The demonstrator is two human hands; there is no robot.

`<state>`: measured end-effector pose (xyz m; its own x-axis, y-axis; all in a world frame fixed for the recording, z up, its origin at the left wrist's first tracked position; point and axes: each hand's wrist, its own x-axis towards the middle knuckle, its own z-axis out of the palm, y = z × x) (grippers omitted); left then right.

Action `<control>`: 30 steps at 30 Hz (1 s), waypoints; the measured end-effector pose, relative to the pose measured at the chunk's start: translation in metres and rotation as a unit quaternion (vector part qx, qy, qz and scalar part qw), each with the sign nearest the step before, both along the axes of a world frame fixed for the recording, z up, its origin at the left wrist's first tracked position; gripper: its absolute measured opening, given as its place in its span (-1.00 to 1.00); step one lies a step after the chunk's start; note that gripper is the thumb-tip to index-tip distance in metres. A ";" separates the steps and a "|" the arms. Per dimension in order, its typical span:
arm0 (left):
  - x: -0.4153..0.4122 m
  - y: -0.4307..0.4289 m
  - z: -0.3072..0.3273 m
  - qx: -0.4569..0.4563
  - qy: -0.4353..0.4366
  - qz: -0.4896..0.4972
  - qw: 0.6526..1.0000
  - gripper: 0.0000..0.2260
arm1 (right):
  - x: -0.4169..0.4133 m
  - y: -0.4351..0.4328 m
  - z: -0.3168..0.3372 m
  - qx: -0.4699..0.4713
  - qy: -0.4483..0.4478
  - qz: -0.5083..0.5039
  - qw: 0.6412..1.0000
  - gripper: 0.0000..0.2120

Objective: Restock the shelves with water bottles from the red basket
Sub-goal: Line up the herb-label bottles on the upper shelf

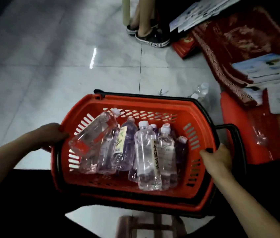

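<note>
At either end of the load both grips are clamped. The left hand [53,134] curls round the left rim of a red slotted plastic basket [144,102], and the right hand [216,157] holds the right rim, thumb on the edge. Inside the basket lie clear plastic water bottles with white caps [146,152], some tinted purple, most with necks toward the far wall. One tilted clear bottle [93,133] rests across the others at the left. A black loop handle [237,140] hangs outside the right end. Below is a glossy grey tiled floor [50,74]. Beyond the basket's far right corner are a few loose clear bottles [201,91], near red patterned mats [238,40]. Further off stand another person's feet in dark clogs [151,39].
</note>
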<state>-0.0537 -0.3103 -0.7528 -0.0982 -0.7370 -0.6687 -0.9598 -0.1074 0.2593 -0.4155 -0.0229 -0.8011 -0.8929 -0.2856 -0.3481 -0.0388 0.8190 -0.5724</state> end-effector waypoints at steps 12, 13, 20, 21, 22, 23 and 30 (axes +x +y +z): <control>0.095 -0.022 -0.024 -0.100 -0.098 0.014 0.990 -0.74 | 0.031 -0.103 -0.012 0.012 0.037 0.157 0.987 -0.71; 0.102 -0.020 -0.024 -0.101 -0.109 0.011 0.989 -0.73 | 0.030 -0.117 -0.010 0.020 0.050 0.172 0.984 -0.69; 0.103 -0.010 -0.017 -0.015 -0.052 0.124 0.991 -0.78 | 0.016 -0.169 0.000 0.043 0.109 0.236 0.965 -0.67; 0.099 -0.011 -0.011 0.004 -0.051 0.132 0.990 -0.80 | 0.015 -0.167 0.001 0.046 0.104 0.239 0.964 -0.65; 0.094 -0.012 -0.003 0.012 -0.074 0.113 0.991 -0.80 | 0.015 -0.164 0.002 0.048 0.096 0.244 0.964 -0.61; 0.086 -0.013 0.006 -0.009 -0.127 0.063 0.990 -0.80 | 0.016 -0.162 0.005 0.050 0.089 0.251 0.962 -0.56; -0.021 0.047 0.026 -0.111 0.163 -0.020 0.980 -0.78 | 0.070 -0.143 0.035 -0.145 0.184 0.402 0.885 -0.77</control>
